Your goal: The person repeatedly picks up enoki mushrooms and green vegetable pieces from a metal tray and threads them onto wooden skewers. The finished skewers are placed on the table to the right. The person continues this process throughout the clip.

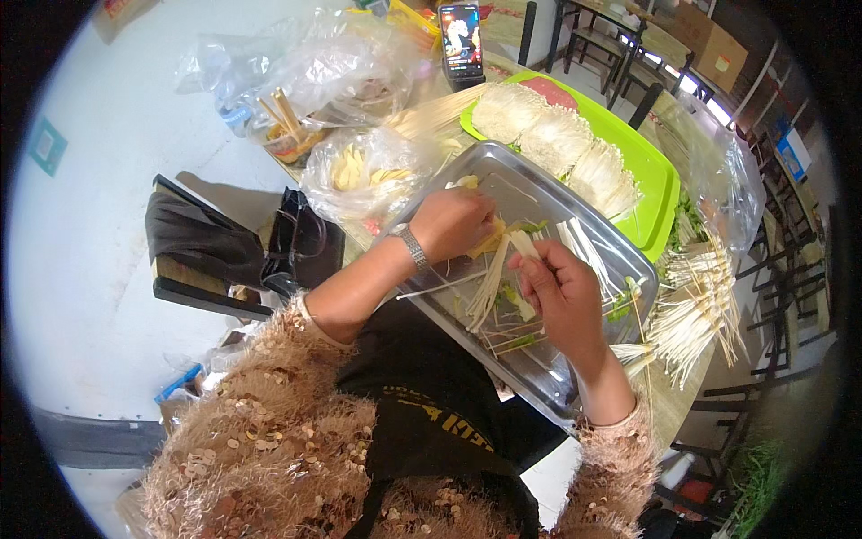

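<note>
My right hand (pixel 562 283) pinches a small bundle of pale enoki mushrooms (pixel 524 244) above a steel tray (pixel 471 165). My left hand (pixel 451 222), with a metal watch at its wrist, is curled around a yellow strip (pixel 488 244), which looks like tofu skin; its fingertips are partly hidden. Loose enoki stems (pixel 486 296), green leaf scraps (pixel 515 300) and thin sticks (pixel 518 347) lie in the tray. More enoki strands (pixel 584 252) rest along its far side.
Behind the tray, a green tray (pixel 656 185) holds rows of enoki (pixel 549 128) and pink meat (pixel 549 91). Enoki bundles (pixel 693 303) lie at right. To the left are a plastic bag with yellow strips (pixel 357 172), a cup with sticks (pixel 286 128), and bamboo skewers (pixel 438 111). A phone (pixel 461 40) stands behind.
</note>
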`<state>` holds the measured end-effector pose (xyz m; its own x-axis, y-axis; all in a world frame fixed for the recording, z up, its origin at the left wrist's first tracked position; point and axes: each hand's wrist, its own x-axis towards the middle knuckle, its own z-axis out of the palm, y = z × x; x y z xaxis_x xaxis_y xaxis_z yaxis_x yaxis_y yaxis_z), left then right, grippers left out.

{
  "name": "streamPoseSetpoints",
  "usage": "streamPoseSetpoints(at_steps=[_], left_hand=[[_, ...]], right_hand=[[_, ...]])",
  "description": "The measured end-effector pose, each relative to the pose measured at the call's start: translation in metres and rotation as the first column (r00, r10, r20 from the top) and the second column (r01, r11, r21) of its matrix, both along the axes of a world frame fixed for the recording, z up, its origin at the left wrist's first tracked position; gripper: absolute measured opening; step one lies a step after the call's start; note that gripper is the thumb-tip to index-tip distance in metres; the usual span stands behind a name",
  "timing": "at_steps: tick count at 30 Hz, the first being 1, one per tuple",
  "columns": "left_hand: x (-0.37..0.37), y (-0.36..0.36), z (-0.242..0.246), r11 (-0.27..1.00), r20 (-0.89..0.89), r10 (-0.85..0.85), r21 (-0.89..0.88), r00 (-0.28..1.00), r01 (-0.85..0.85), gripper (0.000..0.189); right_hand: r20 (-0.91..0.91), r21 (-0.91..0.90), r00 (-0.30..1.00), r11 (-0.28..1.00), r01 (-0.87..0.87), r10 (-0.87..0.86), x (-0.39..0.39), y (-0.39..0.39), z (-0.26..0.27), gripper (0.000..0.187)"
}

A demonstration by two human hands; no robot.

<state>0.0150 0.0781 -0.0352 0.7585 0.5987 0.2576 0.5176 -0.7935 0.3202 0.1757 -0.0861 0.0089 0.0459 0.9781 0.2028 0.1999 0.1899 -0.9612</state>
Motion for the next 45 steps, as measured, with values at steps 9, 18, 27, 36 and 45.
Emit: streamPoseSetpoints(at_steps=[9, 18, 27, 36, 45], left_hand=[[0.002, -0.01, 0.008, 0.995, 0.104, -0.016, 0.1, 0.994, 0.005, 0.012], [-0.01, -0.05, 0.049, 0.725, 0.501, 0.129, -0.637, 0.856, 0.263, 0.011], [-0.007, -0.064, 0.05, 0.511, 0.677, 0.166, -0.681, 0.717, 0.525, 0.014], [-0.008, -0.069, 0.043, 0.732, 0.662, 0.025, -0.522, 0.749, 0.437, 0.013], [-0.002, -0.08, 0.039, 0.734, 0.788, 0.171, -0.502, 0.592, 0.457, 0.011]], right_hand=[[0.041, -0.007, 0.999, 1.0, -0.029, 0.029, -0.001, 0.002, 0.002, 0.018], [0.197, 0.032, 0.977, 0.997, 0.076, -0.081, 0.009, 0.003, 0.008, 0.019], [0.364, 0.137, 0.924, 0.988, 0.069, -0.115, 0.011, 0.003, 0.01, 0.014], [0.515, 0.159, 0.85, 0.987, 0.028, -0.107, 0.013, 0.001, 0.015, 0.016], [0.418, 0.063, 0.907, 0.998, 0.022, -0.046, 0.011, -0.003, 0.023, 0.02]])
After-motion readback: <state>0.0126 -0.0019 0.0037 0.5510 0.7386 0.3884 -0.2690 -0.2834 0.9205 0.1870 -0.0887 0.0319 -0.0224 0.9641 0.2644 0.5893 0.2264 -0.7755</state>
